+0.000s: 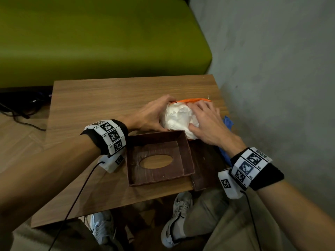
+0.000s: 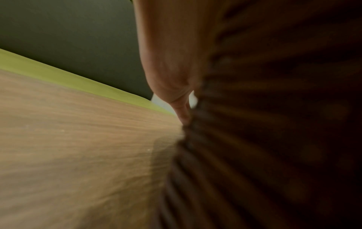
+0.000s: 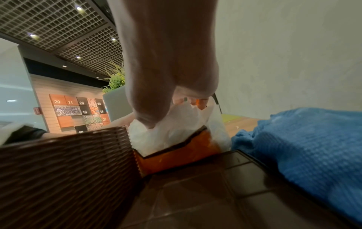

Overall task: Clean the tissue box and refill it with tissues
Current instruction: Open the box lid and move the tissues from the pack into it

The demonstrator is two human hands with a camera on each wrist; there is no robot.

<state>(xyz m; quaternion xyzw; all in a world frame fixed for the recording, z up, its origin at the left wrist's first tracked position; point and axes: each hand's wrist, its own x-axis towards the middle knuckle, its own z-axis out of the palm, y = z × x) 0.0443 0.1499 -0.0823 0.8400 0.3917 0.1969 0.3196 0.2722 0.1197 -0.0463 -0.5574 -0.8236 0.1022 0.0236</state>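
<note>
Clutter crowds the right end of the wooden desk [image 1: 108, 98]: a blue cloth [image 1: 227, 124] lies bunched against the wall side, partly under the right forearm, and a flat dark brown base panel [image 1: 203, 160] lies beside the tissue box [image 1: 159, 156]. The box, a brown woven shell, sits upside down at the near edge with its hollow facing up and its oval slot against the desk; its long axis runs left to right. Just beyond its far wall, touching it, is the white tissue pack [image 1: 178, 117], its orange wrapper [image 1: 194, 100] peeled open at the far side. The left hand [image 1: 150, 115] cups the pack's left end with curled fingers; the right hand [image 1: 208, 122] presses over its top and right side, thumb dug into the tissue. The left wrist view is blurred.
</note>
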